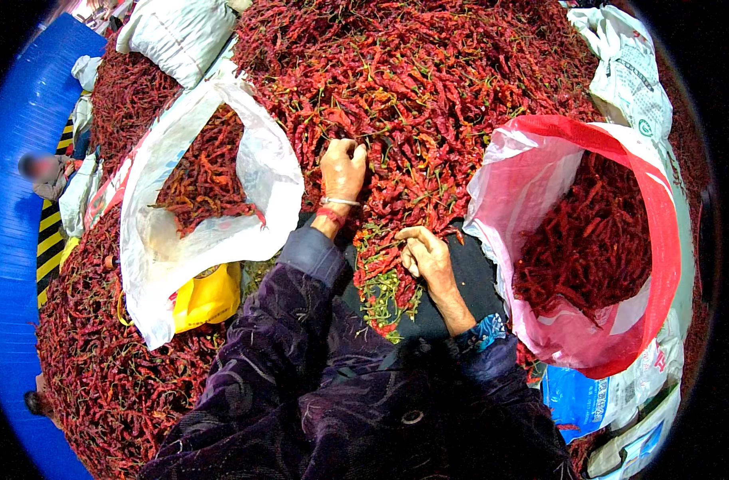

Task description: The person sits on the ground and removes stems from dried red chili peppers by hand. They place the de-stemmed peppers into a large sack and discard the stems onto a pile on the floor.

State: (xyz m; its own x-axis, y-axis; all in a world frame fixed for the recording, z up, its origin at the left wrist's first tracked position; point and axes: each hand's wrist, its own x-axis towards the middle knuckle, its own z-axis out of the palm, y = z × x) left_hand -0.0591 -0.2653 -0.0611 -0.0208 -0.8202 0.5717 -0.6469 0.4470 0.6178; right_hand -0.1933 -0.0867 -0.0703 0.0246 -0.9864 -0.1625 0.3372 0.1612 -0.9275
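A large heap of dried red chili peppers [424, 78] spreads before me. At its near edge my left hand [343, 171] rests with curled fingers, and its fingertips are hidden against the peppers. My right hand [427, 258] is bent over a narrow strip of chilies nearer my body, index finger pointing left; whether it pinches anything is unclear. Green pepper stems [385, 294] lie below it on dark cloth [424, 324]. To the left stands an opened white woven sack [268, 162], partly filled with chilies. On the right, a red-rimmed woven sack [664, 240] holds darker red chilies.
A yellow bag [205, 300] sits beside the white sack. A stuffed white sack [181, 39] lies at upper left, another printed sack [628, 78] at upper right. Beyond more chilies at left are a person [49, 174], black-and-yellow striped edging [49, 240] and a blue surface [16, 240].
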